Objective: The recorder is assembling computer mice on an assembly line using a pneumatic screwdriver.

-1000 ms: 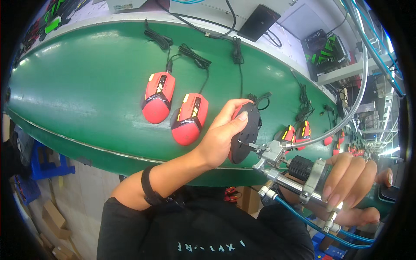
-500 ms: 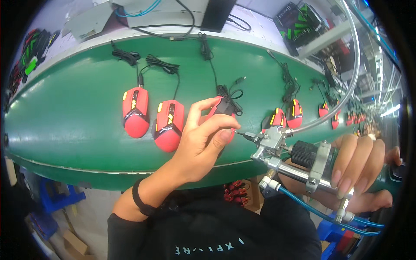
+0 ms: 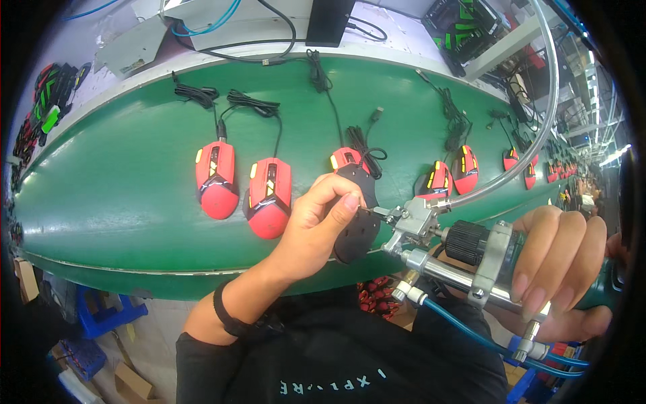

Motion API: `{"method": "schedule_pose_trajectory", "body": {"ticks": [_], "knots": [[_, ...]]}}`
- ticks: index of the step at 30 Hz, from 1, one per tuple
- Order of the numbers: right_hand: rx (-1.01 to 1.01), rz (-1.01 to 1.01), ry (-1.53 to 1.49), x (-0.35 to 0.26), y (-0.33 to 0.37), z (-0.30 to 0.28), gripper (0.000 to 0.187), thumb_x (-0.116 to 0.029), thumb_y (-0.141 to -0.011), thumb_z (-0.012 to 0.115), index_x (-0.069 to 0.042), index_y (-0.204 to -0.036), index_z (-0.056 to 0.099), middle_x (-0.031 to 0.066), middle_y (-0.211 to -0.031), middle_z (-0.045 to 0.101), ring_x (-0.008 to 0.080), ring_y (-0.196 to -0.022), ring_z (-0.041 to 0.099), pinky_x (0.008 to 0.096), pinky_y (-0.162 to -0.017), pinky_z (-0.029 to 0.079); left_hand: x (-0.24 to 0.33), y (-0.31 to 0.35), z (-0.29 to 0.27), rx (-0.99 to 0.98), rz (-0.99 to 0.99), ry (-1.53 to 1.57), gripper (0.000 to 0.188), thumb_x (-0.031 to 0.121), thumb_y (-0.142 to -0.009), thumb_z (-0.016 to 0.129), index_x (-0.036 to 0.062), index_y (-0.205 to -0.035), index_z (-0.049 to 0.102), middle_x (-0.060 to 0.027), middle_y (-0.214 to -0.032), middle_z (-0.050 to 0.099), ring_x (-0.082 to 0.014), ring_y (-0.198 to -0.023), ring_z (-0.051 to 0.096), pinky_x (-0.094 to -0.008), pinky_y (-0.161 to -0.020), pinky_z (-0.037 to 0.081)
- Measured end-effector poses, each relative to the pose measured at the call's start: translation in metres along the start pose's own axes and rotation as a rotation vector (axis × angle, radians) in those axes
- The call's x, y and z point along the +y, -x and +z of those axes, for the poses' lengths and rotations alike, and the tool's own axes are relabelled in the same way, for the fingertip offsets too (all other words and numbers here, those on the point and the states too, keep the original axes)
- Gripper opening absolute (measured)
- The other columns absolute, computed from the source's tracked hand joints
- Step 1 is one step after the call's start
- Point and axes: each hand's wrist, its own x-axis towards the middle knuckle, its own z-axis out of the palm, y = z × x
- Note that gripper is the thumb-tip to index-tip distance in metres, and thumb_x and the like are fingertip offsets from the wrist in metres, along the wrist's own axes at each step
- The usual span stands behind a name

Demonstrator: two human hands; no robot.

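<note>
My right hand (image 3: 562,259) is wrapped round an automatic screwdriver (image 3: 465,241) with a black collar, metal head and attached hoses. Its tip points left, towards my left hand (image 3: 323,215). My left thumb and forefinger are pinched together at the screwdriver's tip; what lies between them is too small to make out. Beside these fingers a computer mouse (image 3: 359,236) shows its black underside, partly covered by my hand. Just behind it sits a red mouse (image 3: 343,157) with yellow side buttons and a cable. Two more red mice (image 3: 217,180) lie to the left, top side up.
Everything lies on a green conveyor belt (image 3: 121,182). Several red mice (image 3: 465,170) with bundled cables line its right side. A clear hose (image 3: 553,87) arcs above, and blue air hoses (image 3: 464,334) hang below the screwdriver. Below the belt edge are red parts (image 3: 380,296) and a blue stool (image 3: 111,310).
The black underside of the mouse has come down towards me, uncovering the red mouse behind. My left fingers have closed at the screwdriver's tip. The screwdriver has shifted slightly left.
</note>
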Motion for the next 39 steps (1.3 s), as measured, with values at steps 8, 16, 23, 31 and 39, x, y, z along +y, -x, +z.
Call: {"method": "schedule_pose_trajectory", "body": {"ticks": [8,16,23,31,39], "knots": [[-0.053,-0.016,0.093,-0.002,0.005,-0.004,0.033,-0.041,-0.095,0.062,-0.012,-0.085,0.050,0.0032,-0.075,0.057,0.0122,-0.071,0.057,0.0249,-0.074,0.052,0.004,0.004,0.001,-0.011,-0.075,0.180,0.018,0.024,-0.105,0.050,0.0076,-0.098,0.054,0.0031,-0.092,0.051,-0.0039,-0.085,0.047,-0.0220,-0.076,0.042],[-0.057,-0.106,0.052,0.015,0.008,0.003,0.036,-0.045,-0.096,0.060,-0.012,-0.087,0.048,0.0039,-0.076,0.057,0.0122,-0.072,0.055,0.0255,-0.070,0.054,0.003,0.008,0.002,0.038,-0.173,0.406,0.020,0.026,-0.105,0.049,0.0085,-0.097,0.054,0.0037,-0.093,0.053,-0.0033,-0.087,0.050,-0.0222,-0.077,0.045],[-0.071,-0.104,0.112,0.013,0.005,0.007,0.034,-0.043,-0.097,0.059,-0.010,-0.092,0.049,0.0031,-0.077,0.057,0.0117,-0.068,0.055,0.0233,-0.069,0.053,0.009,0.004,-0.005,0.063,-0.070,0.218,0.043,0.034,-0.107,0.037,0.0027,-0.133,0.052,-0.0064,-0.124,0.055,-0.0123,-0.111,0.053,-0.0296,-0.099,0.041],[-0.104,-0.338,0.087,0.024,-0.005,0.020,0.055,-0.035,-0.098,0.060,0.003,-0.133,0.040,0.0024,-0.079,0.055,0.0111,-0.064,0.058,0.0237,-0.063,0.053,0.016,0.004,-0.007,0.083,-0.031,0.247,0.055,0.025,-0.107,0.037,0.0046,-0.155,0.022,-0.0126,-0.140,0.047,-0.0191,-0.124,0.051,-0.0337,-0.107,0.041],[-0.111,-0.347,0.011,0.037,-0.003,0.029,0.057,-0.032,-0.097,0.061,0.003,-0.134,0.037,0.0048,-0.080,0.055,0.0140,-0.065,0.059,0.0224,-0.057,0.055,0.020,0.006,-0.009,0.055,-0.099,0.326,0.055,0.018,-0.104,0.041,0.0049,-0.154,0.023,-0.0122,-0.135,0.049,-0.0189,-0.121,0.053,-0.0340,-0.104,0.043]]}}
